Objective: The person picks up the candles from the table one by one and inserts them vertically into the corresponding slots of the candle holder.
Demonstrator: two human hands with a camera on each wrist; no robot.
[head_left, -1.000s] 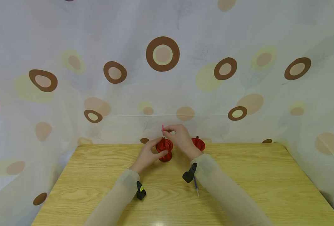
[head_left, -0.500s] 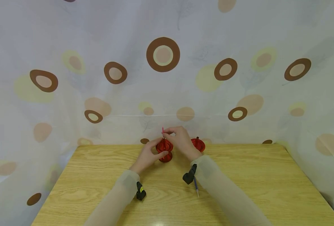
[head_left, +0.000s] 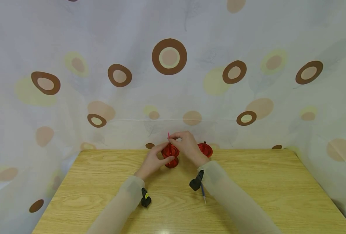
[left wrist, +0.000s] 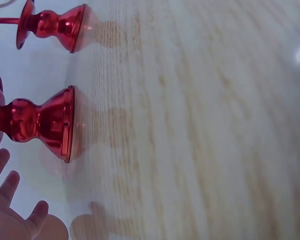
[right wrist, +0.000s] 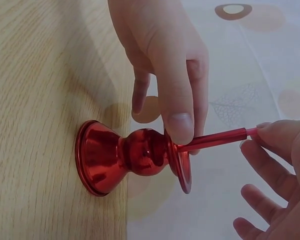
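A shiny red candle holder (head_left: 172, 162) stands upright at the back of the table, with a wide dish and a thin upright tube (right wrist: 217, 140). My left hand (head_left: 153, 161) holds it at the dish, thumb on the near side and fingers behind, as the right wrist view shows. Above the tube, my right hand (head_left: 188, 147) pinches a slim pink stick (head_left: 168, 134) between thumb and forefinger. Its lower end meets the tube's mouth in the right wrist view, and its other fingers are spread. Fingertips cover most of the stick.
A second red candle holder (head_left: 208, 150) stands to the right, partly behind my right hand. A thin blue stick (head_left: 203, 194) with a pale tip lies on the wooden table (head_left: 258, 182) beside my right sleeve. A patterned curtain (head_left: 138, 100) hangs behind the table.
My right hand has come down slightly with the pink stick, bringing it closer to the tube's mouth. My left hand keeps its hold on the candle holder.
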